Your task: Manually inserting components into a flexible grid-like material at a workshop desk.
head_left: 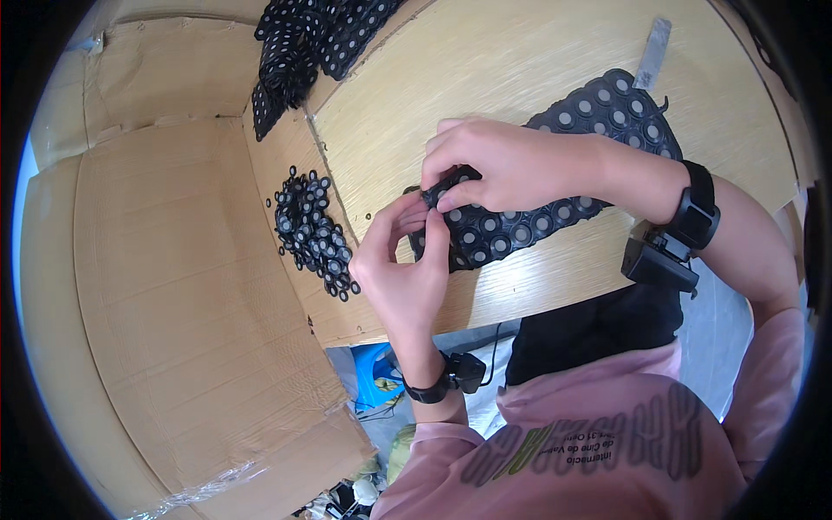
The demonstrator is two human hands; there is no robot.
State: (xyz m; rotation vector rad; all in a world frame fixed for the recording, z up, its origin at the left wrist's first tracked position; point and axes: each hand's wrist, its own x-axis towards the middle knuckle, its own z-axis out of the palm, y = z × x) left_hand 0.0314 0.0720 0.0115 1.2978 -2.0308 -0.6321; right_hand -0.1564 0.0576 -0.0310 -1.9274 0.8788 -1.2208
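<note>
A black rubber sheet (542,224) covered with rows of round, grey-centred pieces lies slantwise on the wooden table. Its left end is lifted and folded up between my hands. My left hand (403,264) pinches that end from the near left, thumb and fingers closed on the edge. From above, my right hand (503,165) grips the same turned-up part between thumb and fingers, its forearm crossing over the sheet. Whether a single piece is coming loose between the fingertips is hidden.
Left of the tabletop (390,95), a heap of loose round black pieces (312,230) sits on a lower board beside tall cardboard walls (191,251). More dotted black sheets (299,52) are bunched at the far left. A flat metal strip (653,54) lies at the far right.
</note>
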